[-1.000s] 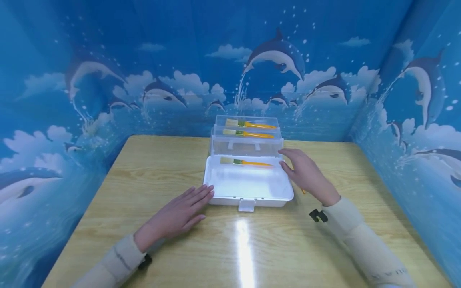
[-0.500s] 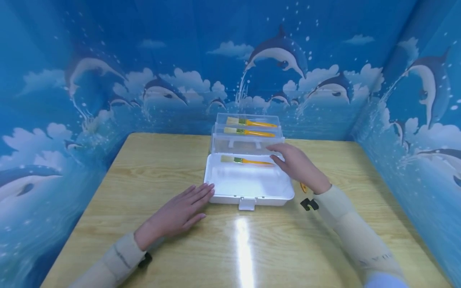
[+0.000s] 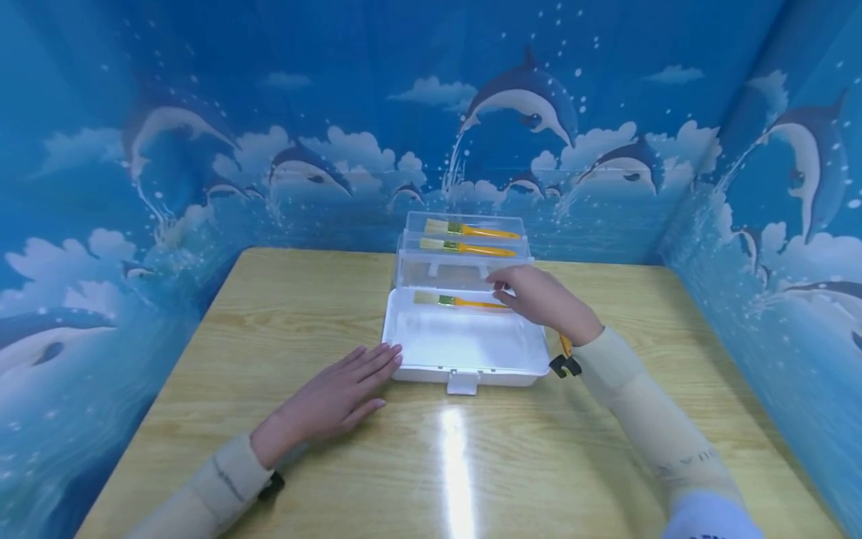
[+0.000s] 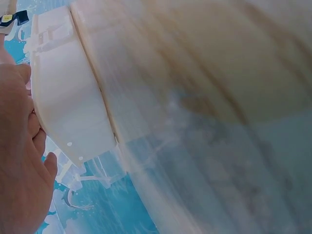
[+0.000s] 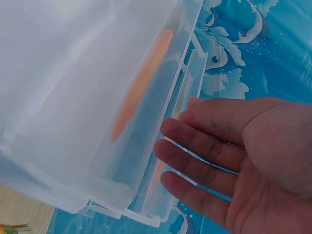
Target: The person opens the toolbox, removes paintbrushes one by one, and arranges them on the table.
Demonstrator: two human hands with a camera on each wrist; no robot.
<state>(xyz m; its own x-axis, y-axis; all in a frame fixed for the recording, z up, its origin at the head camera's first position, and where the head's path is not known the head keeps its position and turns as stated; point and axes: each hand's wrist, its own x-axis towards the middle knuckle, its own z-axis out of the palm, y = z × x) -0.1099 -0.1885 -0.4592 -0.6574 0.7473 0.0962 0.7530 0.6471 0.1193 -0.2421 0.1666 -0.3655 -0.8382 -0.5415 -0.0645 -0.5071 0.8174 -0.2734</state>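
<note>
A white plastic box stands with its clear stepped trays raised at the back. One paintbrush with an orange handle lies in the bottom along the rear wall. Two more brushes rest higher up, a top brush and a lower brush. My left hand rests straight-fingered against the box's front left corner. Over the box's right side hovers my right hand, thumb and fingertips close to the bottom brush's handle end. In the right wrist view its loosely bent fingers hold nothing, beside the brush handle.
Just right of the box, an orange handle shows partly beneath the right wrist. A white latch hangs at the box's front. The wooden table is bounded by a blue dolphin-print curtain.
My right hand has moved leftward from the box's right edge, over the bottom brush's handle end, and its thumb and fingertips have drawn nearer. The left hand stays at the corner.
</note>
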